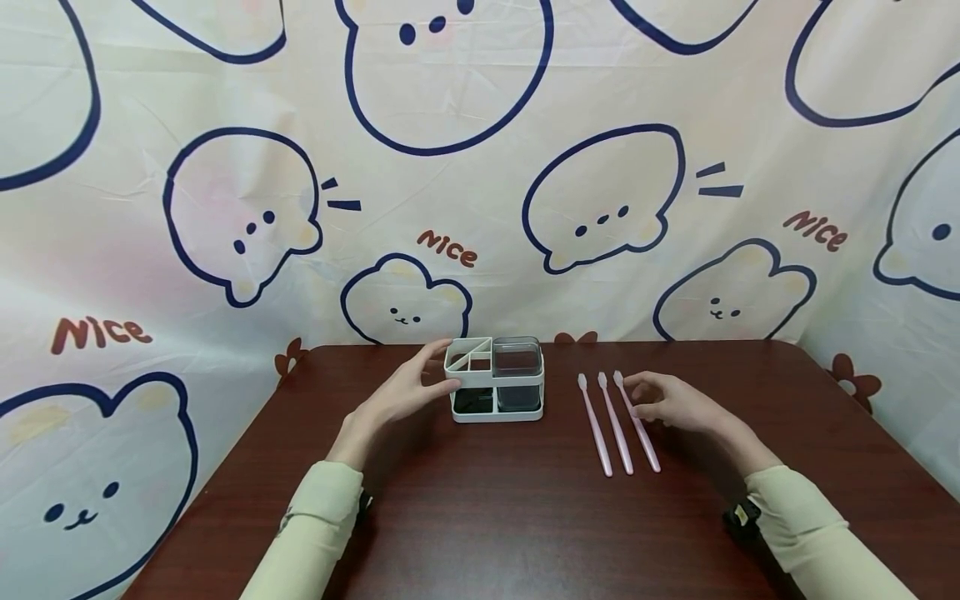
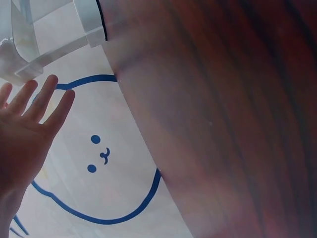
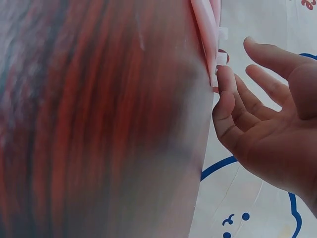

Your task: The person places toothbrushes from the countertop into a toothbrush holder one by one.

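A white two-level organizer [image 1: 498, 417] stands at the back of the table, with divided sections and grey see-through compartments. At its left side is my left hand [image 1: 408, 385], thumb toward the front and fingertips at the upper rim. The left wrist view shows those fingers [image 2: 47, 99] fairly straight and spread beside the organizer's edge [image 2: 91, 25]. Three pink toothbrushes lie side by side to the right: a left one [image 1: 596, 429], a middle one [image 1: 617, 427] and a right one [image 1: 639, 429]. My right hand [image 1: 678, 404] is beside the right toothbrush, its fingers [image 3: 228, 111] loosely bent and apart from the thumb.
The dark brown wooden table [image 1: 495, 517] reaches back to a cloth backdrop [image 1: 480, 200] printed with cartoon bears. A dark band [image 1: 742, 518] is on the right wrist by the pale sleeve [image 1: 806, 512].
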`<state>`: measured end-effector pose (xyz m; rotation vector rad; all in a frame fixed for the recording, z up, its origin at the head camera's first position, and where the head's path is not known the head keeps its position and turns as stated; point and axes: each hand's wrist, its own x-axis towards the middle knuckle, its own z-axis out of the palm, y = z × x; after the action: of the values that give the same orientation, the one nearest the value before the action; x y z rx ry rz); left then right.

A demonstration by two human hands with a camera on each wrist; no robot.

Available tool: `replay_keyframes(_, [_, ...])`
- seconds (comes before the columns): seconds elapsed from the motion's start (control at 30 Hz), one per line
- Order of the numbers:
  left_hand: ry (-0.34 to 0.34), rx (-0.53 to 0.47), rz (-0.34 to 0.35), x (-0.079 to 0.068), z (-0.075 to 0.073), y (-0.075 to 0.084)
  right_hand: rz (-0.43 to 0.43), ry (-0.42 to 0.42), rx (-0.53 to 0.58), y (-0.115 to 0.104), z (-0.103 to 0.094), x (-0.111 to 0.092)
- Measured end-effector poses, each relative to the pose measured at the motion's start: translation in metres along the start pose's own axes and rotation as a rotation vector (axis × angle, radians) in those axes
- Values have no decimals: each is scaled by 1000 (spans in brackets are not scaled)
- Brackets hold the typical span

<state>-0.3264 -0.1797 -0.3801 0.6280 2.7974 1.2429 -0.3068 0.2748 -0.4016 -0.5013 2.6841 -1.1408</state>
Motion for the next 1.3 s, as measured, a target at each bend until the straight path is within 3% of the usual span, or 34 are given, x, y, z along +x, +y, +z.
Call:
replay_keyframes(0.4, [5,17,-18,2,3,0,17,-30,-22,-5,2,-1])
replay_keyframes(0.83, [-3,-58,-46,3,5,0,43,-55,-53,5,6,2])
replay_keyframes(1.3, [1,-108,-51,1,4,2,46,-82,-76,-5,8,2])
